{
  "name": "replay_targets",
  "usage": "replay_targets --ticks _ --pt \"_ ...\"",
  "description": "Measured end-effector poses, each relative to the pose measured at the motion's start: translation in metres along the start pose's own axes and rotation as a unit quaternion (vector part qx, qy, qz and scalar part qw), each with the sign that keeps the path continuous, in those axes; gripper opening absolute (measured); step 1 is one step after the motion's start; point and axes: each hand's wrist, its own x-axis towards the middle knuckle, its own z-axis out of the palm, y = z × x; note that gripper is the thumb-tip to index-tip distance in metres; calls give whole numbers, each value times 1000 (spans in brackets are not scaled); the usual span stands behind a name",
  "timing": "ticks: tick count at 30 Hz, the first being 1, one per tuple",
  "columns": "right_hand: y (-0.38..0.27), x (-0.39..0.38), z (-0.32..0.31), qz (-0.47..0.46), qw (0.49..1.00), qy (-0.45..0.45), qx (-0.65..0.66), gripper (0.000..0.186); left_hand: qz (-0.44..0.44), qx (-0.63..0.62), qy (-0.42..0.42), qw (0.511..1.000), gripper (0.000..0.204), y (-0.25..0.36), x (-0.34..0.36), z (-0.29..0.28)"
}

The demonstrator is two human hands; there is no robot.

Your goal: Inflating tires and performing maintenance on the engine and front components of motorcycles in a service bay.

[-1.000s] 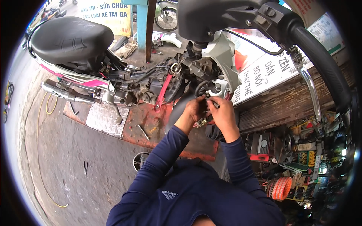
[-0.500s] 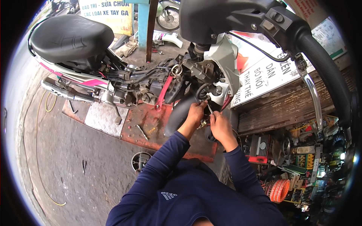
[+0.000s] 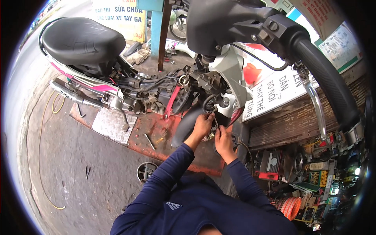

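Note:
A partly stripped motor scooter stands in front of me, with its black seat (image 3: pixel 82 41) at the left and its white front panel (image 3: pixel 230 72) near the middle. My left hand (image 3: pixel 200 128) is closed in a pinch at the front fork, beside the dark front tyre (image 3: pixel 181 131); what its fingertips hold is hidden. Just right of it, my right hand (image 3: pixel 224 141) grips a slim metal tool (image 3: pixel 216 121) whose far end reaches the left fingertips. I cannot make out the tool's exact kind. A pink-red strap (image 3: pixel 171 102) hangs from the frame.
The handlebar grip (image 3: pixel 327 74) and chrome lever (image 3: pixel 316 107) arch over the upper right. A red platform (image 3: pixel 162 135) lies beneath the scooter, bearing a loose metal tool (image 3: pixel 149 141). Pliers (image 3: pixel 87 172) and a round metal bowl (image 3: pixel 146 171) sit on the floor. Tool racks crowd the lower right.
The view has shifted slightly. My right hand is a little lower, and the slim tool sits more upright. Both hands stay close together at the fork.

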Motion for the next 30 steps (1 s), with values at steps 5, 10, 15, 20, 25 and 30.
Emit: replay_targets --ticks 5,10,15,20,25,30 --pt "10 -1 8 -6 999 11 32 13 78 122 -33 989 37 13 -1 -20" --pt "16 0 -12 3 1000 -3 -1 17 166 217 96 957 31 95 0 -97" --pt "-18 3 -52 -36 967 -227 111 23 211 120 28 970 35 149 53 -163" --pt "38 -50 -63 -52 952 -235 189 26 212 110 263 935 29 155 41 -197" --pt "206 -199 -32 125 933 -285 181 30 158 236 126 951 28 97 -49 -143" --pt "451 -538 -39 407 844 -341 -74 38 56 139 -2 989 25 -3 -101 25"
